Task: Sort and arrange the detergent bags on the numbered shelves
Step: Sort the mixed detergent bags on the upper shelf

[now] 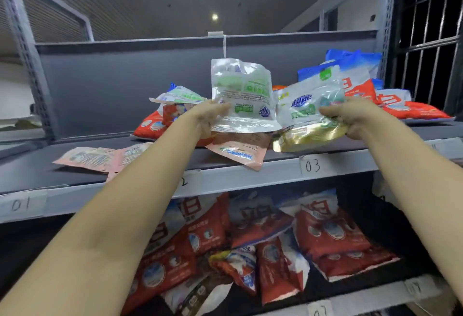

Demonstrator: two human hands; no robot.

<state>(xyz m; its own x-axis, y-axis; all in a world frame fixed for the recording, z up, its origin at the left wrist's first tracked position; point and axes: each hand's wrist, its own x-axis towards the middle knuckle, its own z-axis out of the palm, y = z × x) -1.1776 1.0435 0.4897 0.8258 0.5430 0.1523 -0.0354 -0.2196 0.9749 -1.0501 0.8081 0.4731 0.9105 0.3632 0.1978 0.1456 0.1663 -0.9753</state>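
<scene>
both forearms stretch up and forward from the bottom corners, converging over the upper shelf. below them the lower shelf holds a loose heap of red and white bags. on the upper shelf's front lip sit handwritten labels, 01 at the left and 03 right of centre. the left hand is closed on the lower left edge of a white and green bag, held upright above the shelf, thumb on its face. the right hand is closed on the right side of another white bag with blue lettering, tilted, with a gold bag clamped under it. a pink bag overhangs the shelf edge beneath the left one; more pink bags lie flat to the left. further back, red bags lie left and blue and red bags pile at the right.
</scene>
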